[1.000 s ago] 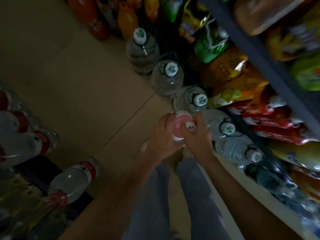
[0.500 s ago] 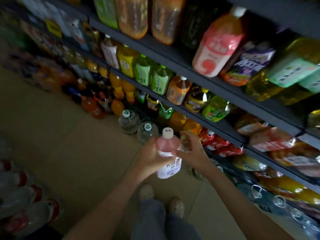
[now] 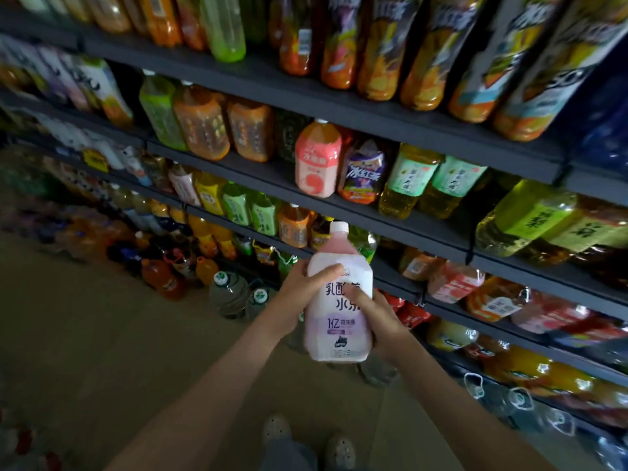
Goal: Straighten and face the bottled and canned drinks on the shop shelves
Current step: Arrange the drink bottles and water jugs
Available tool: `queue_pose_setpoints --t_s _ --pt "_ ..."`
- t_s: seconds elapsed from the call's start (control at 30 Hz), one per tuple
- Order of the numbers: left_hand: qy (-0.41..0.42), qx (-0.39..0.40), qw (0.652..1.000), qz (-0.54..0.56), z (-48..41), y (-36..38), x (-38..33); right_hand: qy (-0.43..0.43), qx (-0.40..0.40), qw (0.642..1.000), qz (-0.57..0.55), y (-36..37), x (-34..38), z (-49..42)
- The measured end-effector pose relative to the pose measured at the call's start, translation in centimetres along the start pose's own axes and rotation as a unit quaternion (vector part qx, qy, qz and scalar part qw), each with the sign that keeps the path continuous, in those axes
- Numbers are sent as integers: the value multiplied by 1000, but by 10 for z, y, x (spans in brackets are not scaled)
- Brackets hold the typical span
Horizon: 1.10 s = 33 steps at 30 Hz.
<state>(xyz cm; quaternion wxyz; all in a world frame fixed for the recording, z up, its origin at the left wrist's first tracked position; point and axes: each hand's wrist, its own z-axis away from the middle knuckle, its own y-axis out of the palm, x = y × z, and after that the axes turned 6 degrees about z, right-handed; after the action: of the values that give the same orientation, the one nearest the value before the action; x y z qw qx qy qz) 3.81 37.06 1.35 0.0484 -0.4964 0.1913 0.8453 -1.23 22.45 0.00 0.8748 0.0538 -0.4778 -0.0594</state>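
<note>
Holding a pink drink bottle [image 3: 339,331] upright before stocked shelves [image 3: 306,96], gripping its shoulder with the left hand [image 3: 299,292] and its lower side with the right hand [image 3: 375,319].

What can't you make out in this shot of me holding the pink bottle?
Head view, pink bottle: label partly covered by the left hand and right hand.
Head view, top-shelf bottles: caps cut off by the upper edge.
Head view, far-left drinks: blurred, labels unreadable.
Head view, lower-right water jugs: dark and blurred.
</note>
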Motion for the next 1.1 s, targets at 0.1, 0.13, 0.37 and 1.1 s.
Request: queue_pose_setpoints --t_s 0.1,0.13,0.37,1.1 --pt "-32 18 999 -21 2 17 -4 12 -30 996 -80 -7 0 2" --pt "-44 23 998 -34 3 20 -7 14 -34 995 -90 -8 2 3" --pt "-33 -5 999 -41 -1 5 -21 -46 3 998 -39 7 21 -8" --pt "-82 66 991 -88 -82 -138 -98 -58 -111 983 -133 147 63 -96"
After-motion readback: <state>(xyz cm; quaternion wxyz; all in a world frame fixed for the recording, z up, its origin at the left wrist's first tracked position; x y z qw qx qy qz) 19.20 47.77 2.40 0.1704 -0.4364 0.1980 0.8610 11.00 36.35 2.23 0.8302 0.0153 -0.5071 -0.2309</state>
